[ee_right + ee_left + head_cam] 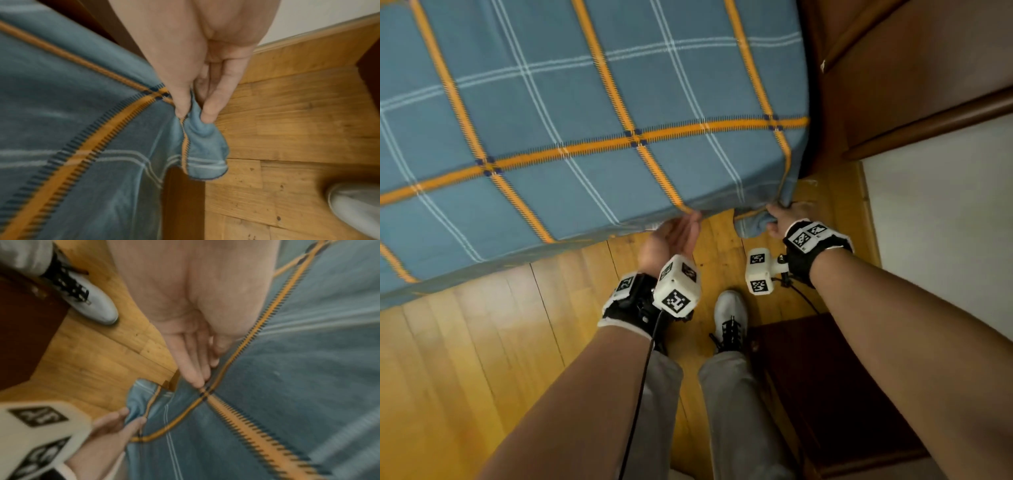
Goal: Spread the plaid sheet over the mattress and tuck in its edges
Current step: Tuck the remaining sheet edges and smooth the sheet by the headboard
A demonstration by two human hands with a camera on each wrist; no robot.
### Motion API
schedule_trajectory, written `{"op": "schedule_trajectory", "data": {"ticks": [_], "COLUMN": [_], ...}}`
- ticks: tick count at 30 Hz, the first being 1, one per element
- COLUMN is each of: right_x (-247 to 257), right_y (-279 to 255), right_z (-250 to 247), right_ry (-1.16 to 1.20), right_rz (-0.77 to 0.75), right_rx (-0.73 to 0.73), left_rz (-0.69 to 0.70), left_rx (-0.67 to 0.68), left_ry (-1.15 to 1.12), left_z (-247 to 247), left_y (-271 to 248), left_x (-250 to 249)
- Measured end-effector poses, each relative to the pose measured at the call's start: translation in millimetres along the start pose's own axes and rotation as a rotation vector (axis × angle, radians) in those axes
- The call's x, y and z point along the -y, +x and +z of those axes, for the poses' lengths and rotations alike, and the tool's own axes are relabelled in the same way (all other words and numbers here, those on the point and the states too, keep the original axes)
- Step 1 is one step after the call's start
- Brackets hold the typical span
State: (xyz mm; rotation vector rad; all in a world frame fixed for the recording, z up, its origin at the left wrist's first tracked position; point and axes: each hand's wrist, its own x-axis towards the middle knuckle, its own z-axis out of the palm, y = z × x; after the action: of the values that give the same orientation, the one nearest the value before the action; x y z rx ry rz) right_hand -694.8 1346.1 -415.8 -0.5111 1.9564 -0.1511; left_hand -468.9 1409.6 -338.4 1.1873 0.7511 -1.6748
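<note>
The blue plaid sheet (571, 113) with orange and white stripes lies spread over the mattress and hangs down its near side. At the bed's near right corner my right hand (779, 219) pinches the sheet's loose corner (203, 142) between thumb and fingers, the flap dangling over the floor. My left hand (678, 233) is flat, palm up, its straight fingertips (197, 382) touching the sheet's lower edge just left of that corner. The mattress itself is hidden under the sheet.
Wooden plank floor (482, 342) runs along the bed. A dark wooden bed frame (893, 85) rises at the right, with a white wall (945, 212) beyond. A dark wooden piece of furniture (835, 387) stands by my right leg. My white shoe (731, 318) is between the hands.
</note>
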Motion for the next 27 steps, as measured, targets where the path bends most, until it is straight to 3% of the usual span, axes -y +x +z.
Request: {"op": "schedule_trajectory", "data": {"ticks": [2, 4, 7, 13, 19, 22, 23, 25, 27], "right_x": [4, 13, 9, 44, 63, 59, 57, 49, 45], "right_y": [-3, -6, 9, -37, -69, -75, -81, -79, -76], "right_z": [-1, -2, -3, -10, -5, -6, -9, -5, -1], "right_ry": [-0.141, -0.139, 0.12, 0.725, 0.87, 0.791, 0.788, 1.017, 1.01], "right_rz": [0.035, 0.078, 0.081, 0.141, 0.141, 0.125, 0.088, 0.131, 0.087], "right_rx": [-0.024, -0.014, 0.105, 0.158, 0.146, -0.001, 0.032, 0.171, 0.217], "left_rz": [0.033, 0.035, 0.031, 0.053, 0.058, 0.084, 0.086, 0.082, 0.079], "left_rx": [0.045, 0.038, 0.044, 0.017, 0.047, 0.076, 0.08, 0.088, 0.106], "left_ry": [-0.139, -0.209, -0.251, -0.345, -0.365, -0.349, -0.343, -0.337, -0.326], "left_z": [5, 11, 16, 22, 24, 20, 17, 7, 0], "left_y": [2, 6, 3, 7, 4, 1, 0, 3, 6], "left_x": [0, 0, 6, 8, 10, 12, 13, 15, 17]}}
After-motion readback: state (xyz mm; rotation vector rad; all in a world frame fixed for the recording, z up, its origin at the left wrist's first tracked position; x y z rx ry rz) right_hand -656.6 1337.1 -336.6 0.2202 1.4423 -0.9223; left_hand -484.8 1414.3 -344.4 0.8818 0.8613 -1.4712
